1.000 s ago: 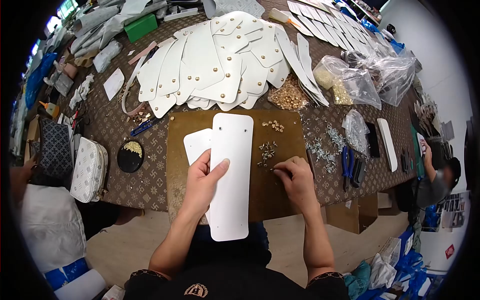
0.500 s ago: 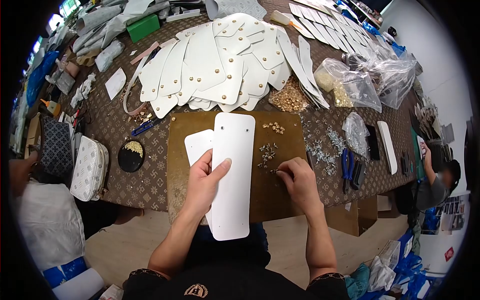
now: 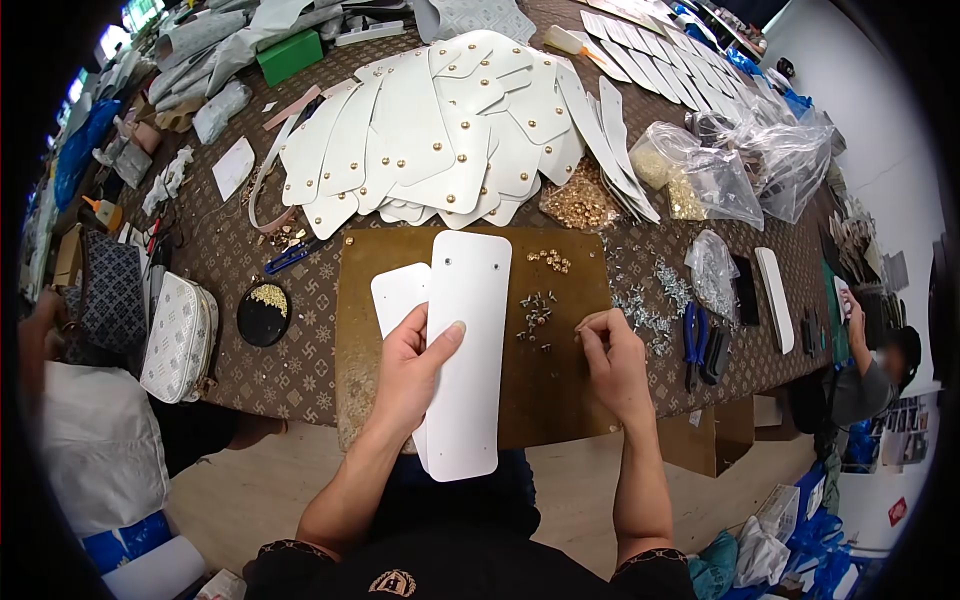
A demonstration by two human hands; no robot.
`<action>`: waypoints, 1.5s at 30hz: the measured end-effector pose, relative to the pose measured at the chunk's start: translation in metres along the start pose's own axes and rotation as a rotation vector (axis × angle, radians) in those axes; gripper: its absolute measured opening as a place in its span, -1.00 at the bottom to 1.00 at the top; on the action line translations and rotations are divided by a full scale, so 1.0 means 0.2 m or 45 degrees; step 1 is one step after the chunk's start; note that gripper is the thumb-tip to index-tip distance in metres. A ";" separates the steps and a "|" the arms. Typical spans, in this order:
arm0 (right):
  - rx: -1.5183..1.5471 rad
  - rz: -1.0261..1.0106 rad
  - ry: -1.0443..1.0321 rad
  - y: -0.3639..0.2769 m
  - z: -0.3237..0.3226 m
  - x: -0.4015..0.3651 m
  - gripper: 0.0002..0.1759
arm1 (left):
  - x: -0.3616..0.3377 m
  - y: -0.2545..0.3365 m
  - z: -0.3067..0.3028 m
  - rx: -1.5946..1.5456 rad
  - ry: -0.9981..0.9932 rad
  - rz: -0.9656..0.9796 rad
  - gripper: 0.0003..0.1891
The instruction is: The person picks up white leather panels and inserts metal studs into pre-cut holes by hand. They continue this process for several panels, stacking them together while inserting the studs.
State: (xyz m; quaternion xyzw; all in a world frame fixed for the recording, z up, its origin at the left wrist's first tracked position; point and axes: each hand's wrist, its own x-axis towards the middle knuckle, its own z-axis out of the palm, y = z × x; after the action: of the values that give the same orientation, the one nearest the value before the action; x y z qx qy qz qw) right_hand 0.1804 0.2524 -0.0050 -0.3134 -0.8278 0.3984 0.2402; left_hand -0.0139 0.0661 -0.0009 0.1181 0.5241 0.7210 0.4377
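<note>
My left hand (image 3: pixel 410 355) is closed on a long white panel (image 3: pixel 470 360) with rounded corners, thumb on its face. Two small metal pieces sit in the holes near the panel's top, and two bare holes show near its bottom. A second white panel (image 3: pixel 398 292) lies partly hidden behind it, at the same hand. My right hand (image 3: pixel 615 360) hangs over the right side of the brown board (image 3: pixel 570 400), fingers curled together; whatever they hold, if anything, is hidden. Left of it lie small metal screws (image 3: pixel 537 312) and, above these, gold studs (image 3: pixel 550 261).
Behind the board rises a heap of white panels with gold studs (image 3: pixel 410 130). A bag of gold studs (image 3: pixel 585 200), loose silver screws (image 3: pixel 650 315) and blue-handled pliers (image 3: pixel 694 340) are at the right. A black dish (image 3: pixel 262 325) stands left. Another person (image 3: pixel 870 375) sits far right.
My right hand has drawn back to the right and slightly up from the small screws, its fingers curled. My left hand still grips the panels in nearly the same place.
</note>
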 end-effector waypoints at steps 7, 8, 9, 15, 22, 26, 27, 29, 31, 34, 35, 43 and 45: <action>0.393 0.046 -0.012 -0.20 0.01 0.00 -0.96 | 0.02 -0.01 0.04 0.002 0.023 0.086 -0.62; 0.398 0.047 -0.023 -0.20 0.02 -0.02 -0.96 | 0.02 -0.01 0.05 -0.021 0.040 0.140 -0.63; 0.501 0.038 -0.081 -0.20 0.03 -0.04 -0.94 | 0.02 -0.01 0.05 -0.020 0.051 0.137 -0.63; 0.675 -0.113 -0.172 -0.25 0.18 -0.16 -0.84 | 0.06 0.04 0.06 -0.107 0.353 0.513 -0.69; 0.801 0.085 -0.210 -0.15 0.28 -0.23 -0.88 | 0.04 0.05 0.12 -0.161 0.361 0.727 -0.74; 0.897 0.168 -0.212 -0.14 0.28 -0.24 -0.90 | 0.03 0.06 0.15 -0.218 0.355 0.735 -0.74; 0.913 0.184 -0.210 -0.14 0.28 -0.23 -0.91 | 0.03 0.06 0.15 -0.218 0.358 0.733 -0.74; 0.928 0.196 -0.209 -0.13 0.28 -0.23 -0.92 | 0.02 0.06 0.14 -0.241 0.319 0.733 -0.72; 0.952 0.187 -0.180 -0.12 0.29 -0.22 -0.91 | 0.03 0.03 0.13 -0.244 0.302 0.734 -0.71; 0.962 0.357 -0.049 -0.19 0.30 -0.22 -0.90 | 0.02 0.04 0.13 -0.244 0.241 0.731 -0.68; 0.961 0.357 -0.034 -0.20 0.29 -0.21 -0.90 | 0.01 0.04 0.14 -0.241 0.210 0.734 -0.66; 0.687 0.332 -0.234 -0.19 0.26 -0.21 -0.83 | -0.01 -0.01 0.11 -0.217 0.120 0.549 -0.65; 0.673 0.290 -0.210 -0.17 0.25 -0.20 -0.83 | -0.02 -0.04 0.08 -0.121 0.120 0.422 -0.66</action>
State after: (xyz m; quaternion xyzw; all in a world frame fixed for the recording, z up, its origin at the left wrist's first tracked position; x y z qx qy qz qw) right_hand 0.1633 0.1821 -0.0122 -0.2974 -0.6716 0.6487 0.1993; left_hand 0.0028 0.0731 0.0003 0.1481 0.4826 0.8121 0.2927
